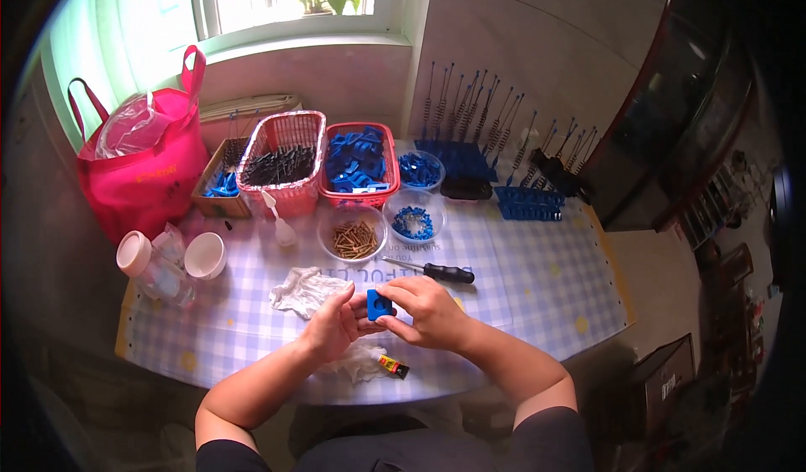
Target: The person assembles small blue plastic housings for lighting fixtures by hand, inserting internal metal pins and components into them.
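A small blue plastic block with a round recess (379, 305) is pinched between the thumb and fingers of my right hand (432, 311). My left hand (334, 325) is palm up beside it, thumb raised and apart, its fingertips reaching behind or against the block; the exact contact is hidden. Just beyond my left hand lies a crumpled white cloth (304, 292). Below my hands are another white cloth or tissue (359, 363) and a small yellow and black tube (393, 365). A black-handled screwdriver (449, 273) rests past my right hand.
Behind are bowls of brass-coloured pins (354, 239) and small blue pieces (413, 223), a red basket of blue parts (361, 157) and a pink basket of black springs (281, 161). Blue racks (529, 203) hold upright spring rods at right. A jar (143, 262) and pink bag (138, 170) stand left.
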### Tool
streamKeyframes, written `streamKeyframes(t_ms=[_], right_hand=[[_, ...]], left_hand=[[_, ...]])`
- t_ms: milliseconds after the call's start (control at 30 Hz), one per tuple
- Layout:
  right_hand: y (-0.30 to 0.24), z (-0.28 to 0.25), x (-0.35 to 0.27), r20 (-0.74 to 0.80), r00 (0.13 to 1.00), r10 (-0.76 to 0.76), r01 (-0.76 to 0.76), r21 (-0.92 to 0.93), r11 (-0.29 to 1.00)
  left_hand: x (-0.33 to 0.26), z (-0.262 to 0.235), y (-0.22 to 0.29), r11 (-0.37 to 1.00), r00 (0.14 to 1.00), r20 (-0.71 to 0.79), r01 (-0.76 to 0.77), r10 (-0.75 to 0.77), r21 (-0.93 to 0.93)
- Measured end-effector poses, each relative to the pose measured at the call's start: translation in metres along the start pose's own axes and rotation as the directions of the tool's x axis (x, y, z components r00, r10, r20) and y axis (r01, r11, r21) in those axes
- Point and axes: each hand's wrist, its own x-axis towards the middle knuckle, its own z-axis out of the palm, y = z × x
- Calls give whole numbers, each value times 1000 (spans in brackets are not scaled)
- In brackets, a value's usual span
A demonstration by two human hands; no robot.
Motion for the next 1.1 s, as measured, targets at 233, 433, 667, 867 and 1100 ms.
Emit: streamKeyframes(t_ms=[233, 433, 667, 867, 1100], right_hand=[[-1, -1, 2, 14, 1000, -2, 2, 11, 1000], [-5, -6, 3, 53, 997, 47, -46, -14, 999], [-5, -3, 2, 20, 999, 28, -28, -17, 999], [-6, -4, 2, 23, 999, 28, -28, -16, 999], [-6, -5, 0, 22, 1000, 11, -10, -20, 1000]], left_hand=[[-2, 2, 2, 1000, 1000, 2, 11, -11, -12], [-2, 7, 4, 999, 999, 12, 30, -29, -27], [-2, 1, 1, 999, 1000, 22, -2, 2, -32], [-3, 1, -1, 999, 1000, 9, -1, 1, -36], [-1, 1, 0, 999, 1000, 17, 6, -5, -41]])
